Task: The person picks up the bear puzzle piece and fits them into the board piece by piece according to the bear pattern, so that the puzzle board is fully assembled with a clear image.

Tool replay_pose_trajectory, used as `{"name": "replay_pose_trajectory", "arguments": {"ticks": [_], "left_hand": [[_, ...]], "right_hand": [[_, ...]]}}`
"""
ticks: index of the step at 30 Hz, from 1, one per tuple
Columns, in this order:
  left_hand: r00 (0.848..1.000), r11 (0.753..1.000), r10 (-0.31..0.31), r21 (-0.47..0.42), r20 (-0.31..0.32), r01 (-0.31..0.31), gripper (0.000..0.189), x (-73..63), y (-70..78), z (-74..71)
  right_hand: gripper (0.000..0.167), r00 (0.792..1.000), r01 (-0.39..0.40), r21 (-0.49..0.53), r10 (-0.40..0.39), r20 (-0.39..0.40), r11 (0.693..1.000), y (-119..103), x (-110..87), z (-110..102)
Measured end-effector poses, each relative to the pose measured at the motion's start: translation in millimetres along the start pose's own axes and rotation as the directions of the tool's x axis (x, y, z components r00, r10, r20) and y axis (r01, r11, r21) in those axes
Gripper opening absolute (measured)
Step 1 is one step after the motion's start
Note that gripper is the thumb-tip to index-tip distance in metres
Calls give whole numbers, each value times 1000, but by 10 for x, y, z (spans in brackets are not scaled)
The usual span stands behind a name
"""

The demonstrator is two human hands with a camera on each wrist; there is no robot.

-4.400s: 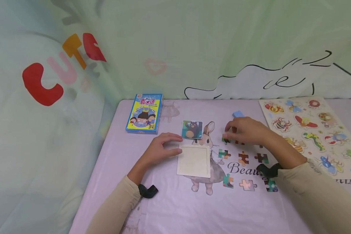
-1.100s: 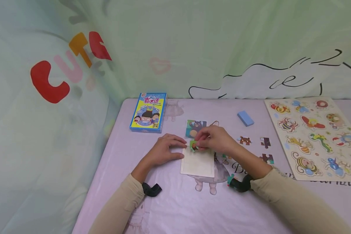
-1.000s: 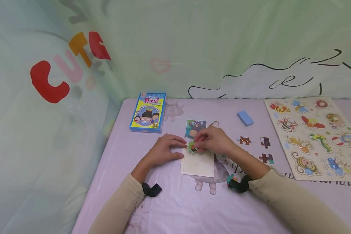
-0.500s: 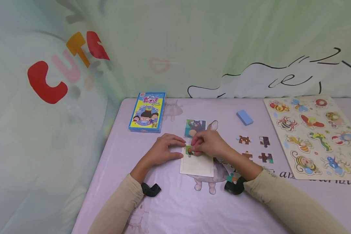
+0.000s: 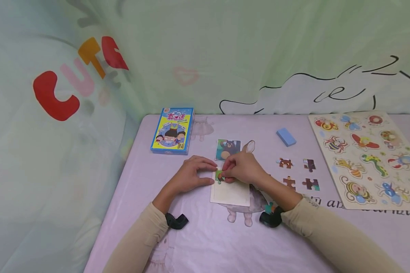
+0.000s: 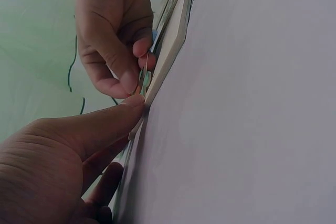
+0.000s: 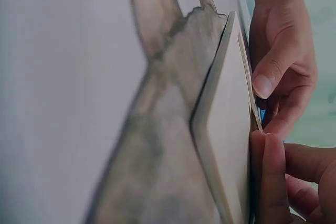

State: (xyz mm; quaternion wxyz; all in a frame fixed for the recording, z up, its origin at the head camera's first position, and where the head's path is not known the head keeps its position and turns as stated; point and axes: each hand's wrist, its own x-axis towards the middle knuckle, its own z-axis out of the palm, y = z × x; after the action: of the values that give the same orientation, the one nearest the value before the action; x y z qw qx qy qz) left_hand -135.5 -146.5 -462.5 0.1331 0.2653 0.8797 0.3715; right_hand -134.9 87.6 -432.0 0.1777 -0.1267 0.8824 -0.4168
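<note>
In the head view my right hand (image 5: pixel 244 167) pinches a green and orange jigsaw piece (image 5: pixel 219 176) at the upper left corner of a pale square puzzle tray (image 5: pixel 230 195). My left hand (image 5: pixel 191 173) touches the tray's left side with thumb and fingertips. The left wrist view has my left thumb at the tray's edge, beside the pinched piece (image 6: pixel 143 81). Fingertips hide part of that piece. Just above the tray lies a small bear picture card (image 5: pixel 227 149), partly covered by my right hand.
Several loose jigsaw pieces (image 5: pixel 310 184) lie right of the tray, some behind my right forearm. A blue block (image 5: pixel 286 137) sits beyond them. An insect puzzle board (image 5: pixel 369 151) is at far right, a blue and yellow card box (image 5: pixel 172 131) at back left.
My right hand picked up a jigsaw piece from the right and brought it left onto the tray. Over the last second it has shifted slightly into the corner. The left hand stays at the tray.
</note>
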Motion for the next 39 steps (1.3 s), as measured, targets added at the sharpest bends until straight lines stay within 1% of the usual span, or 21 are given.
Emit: {"name": "replay_pose_trajectory", "arguments": {"ticks": [6,14,17,20,26,28,32,36,39], "left_hand": [[1000,1000,-5,1,4,5,39,13,1,18],[1000,1000,-4,-13,8,4,39,25,15,30],[1000,1000,-6,-12,9,6,39,30,17,37],[1000,1000,-6,-10,9,6,39,39,19,42],[1000,1000,-12,-6,14,12,38,52,40,32],[1000,1000,-21,-3,14,21,38,54,49,21],[1000,1000,-28,-11,9,29,33,82,59,-8],[1000,1000,2,-24,3,-2,21,168,46,-25],[1000,1000,5,-20,11,-5,14,219,32,-32]], "right_hand": [[12,999,-38,-6,38,-10,999,-6,16,8],[17,998,-51,-31,50,-35,998,-11,8,3],[17,998,-66,-9,66,-25,998,-17,-2,-9],[18,997,-80,-8,80,-14,997,-19,-26,-41],[21,997,-65,-43,66,39,997,22,-44,-101],[22,997,-60,-54,63,44,997,33,-30,-98],[24,997,-57,-70,60,42,996,26,-14,-84],[23,998,-49,-66,52,38,997,15,-7,-66],[22,998,-38,-55,41,41,998,8,-1,-48]]}}
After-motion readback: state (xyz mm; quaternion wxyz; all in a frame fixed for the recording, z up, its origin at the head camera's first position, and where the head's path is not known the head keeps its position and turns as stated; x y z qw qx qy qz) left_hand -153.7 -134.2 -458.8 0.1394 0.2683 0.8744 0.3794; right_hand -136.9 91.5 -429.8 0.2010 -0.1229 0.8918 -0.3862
